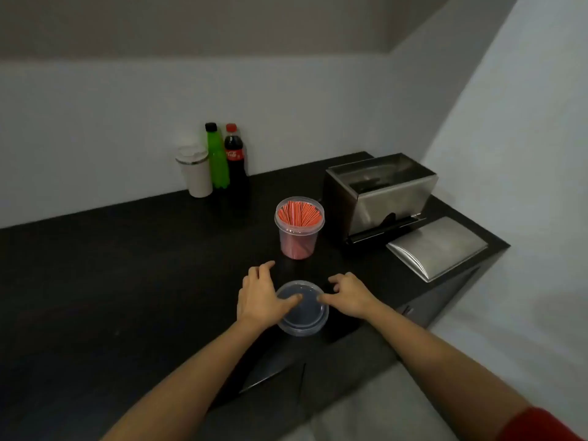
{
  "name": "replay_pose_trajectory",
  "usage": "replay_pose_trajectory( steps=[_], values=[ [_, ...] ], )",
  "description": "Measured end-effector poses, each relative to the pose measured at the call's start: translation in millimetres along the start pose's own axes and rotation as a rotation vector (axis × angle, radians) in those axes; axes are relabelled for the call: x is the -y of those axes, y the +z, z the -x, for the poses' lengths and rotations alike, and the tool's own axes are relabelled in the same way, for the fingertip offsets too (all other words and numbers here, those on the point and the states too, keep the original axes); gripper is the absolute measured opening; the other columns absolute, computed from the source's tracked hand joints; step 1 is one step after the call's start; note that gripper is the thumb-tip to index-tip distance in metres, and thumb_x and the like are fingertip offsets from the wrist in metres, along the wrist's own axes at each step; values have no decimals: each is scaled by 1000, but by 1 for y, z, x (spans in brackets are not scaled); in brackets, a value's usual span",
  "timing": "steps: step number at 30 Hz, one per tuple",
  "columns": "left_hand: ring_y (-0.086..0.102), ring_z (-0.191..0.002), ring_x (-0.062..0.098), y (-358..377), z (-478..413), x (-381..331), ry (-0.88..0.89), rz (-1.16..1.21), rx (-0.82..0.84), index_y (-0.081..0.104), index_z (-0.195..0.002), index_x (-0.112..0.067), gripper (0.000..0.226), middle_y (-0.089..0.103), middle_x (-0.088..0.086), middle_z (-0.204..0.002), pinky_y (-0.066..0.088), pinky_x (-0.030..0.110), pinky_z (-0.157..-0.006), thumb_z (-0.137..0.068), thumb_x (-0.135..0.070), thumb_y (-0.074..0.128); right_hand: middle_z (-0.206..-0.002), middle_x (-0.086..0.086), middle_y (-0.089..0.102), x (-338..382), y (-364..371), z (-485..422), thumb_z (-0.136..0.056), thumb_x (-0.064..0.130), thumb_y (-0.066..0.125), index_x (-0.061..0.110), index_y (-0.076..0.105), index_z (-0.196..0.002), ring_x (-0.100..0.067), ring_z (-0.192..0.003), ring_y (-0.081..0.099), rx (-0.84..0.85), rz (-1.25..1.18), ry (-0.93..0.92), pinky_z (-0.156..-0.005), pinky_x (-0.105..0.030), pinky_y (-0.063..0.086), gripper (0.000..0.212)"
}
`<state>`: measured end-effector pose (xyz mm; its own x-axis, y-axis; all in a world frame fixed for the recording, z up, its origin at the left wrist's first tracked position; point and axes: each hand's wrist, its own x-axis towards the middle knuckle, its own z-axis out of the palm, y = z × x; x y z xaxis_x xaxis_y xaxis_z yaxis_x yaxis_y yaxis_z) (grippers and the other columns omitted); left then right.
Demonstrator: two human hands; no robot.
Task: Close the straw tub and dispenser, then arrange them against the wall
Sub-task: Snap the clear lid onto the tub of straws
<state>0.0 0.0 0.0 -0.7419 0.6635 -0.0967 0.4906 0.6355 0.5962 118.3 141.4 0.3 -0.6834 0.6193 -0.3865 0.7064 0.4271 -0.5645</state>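
A clear round tub (299,227) packed with red straws stands open in the middle of the black counter. Its clear plastic lid (304,313) lies flat on the counter in front of it. My left hand (261,297) rests on the lid's left edge with the thumb on top. My right hand (346,292) touches the lid's right edge with its fingertips. The steel dispenser (381,192) stands open at the right, and its steel cover (437,246) lies on the counter beside it.
A white tumbler (194,171), a green bottle (217,157) and a cola bottle (236,160) stand against the back wall. The counter (111,265) ends at the right by the side wall, and its front edge runs under my forearms.
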Motion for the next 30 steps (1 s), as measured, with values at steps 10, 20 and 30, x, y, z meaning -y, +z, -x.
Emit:
replay_pose_trajectory(
  steps=[10, 20, 30],
  values=[
    [50, -118, 20, 19, 1, 10, -103, 91, 39, 40, -136, -15, 76, 43, 7, -133, 48, 32, -94, -72, -37, 77, -87, 0, 61, -3, 12, -7, -81, 21, 70, 7, 47, -133, -18, -92, 63, 38, -249, 49, -91, -35, 52, 59],
    [58, -104, 20, 24, -2, 8, -160, 160, -10, 53, -127, -15, 44, 49, 9, -124, 50, 28, -83, -85, -27, 65, -86, -1, 65, -7, 11, -9, -81, 12, 70, 3, 68, -107, -8, -78, 57, 31, -589, 159, -63, -18, 44, 28],
    [59, -95, 16, 20, -2, 5, -89, 315, -64, 61, -116, -14, 30, 57, 4, -103, 49, 29, -84, -95, -31, 50, -87, -8, 70, 9, -2, -4, -88, 10, 63, 7, 65, -100, -15, -79, 68, 110, -950, 111, -70, -23, 57, 13]
  ],
)
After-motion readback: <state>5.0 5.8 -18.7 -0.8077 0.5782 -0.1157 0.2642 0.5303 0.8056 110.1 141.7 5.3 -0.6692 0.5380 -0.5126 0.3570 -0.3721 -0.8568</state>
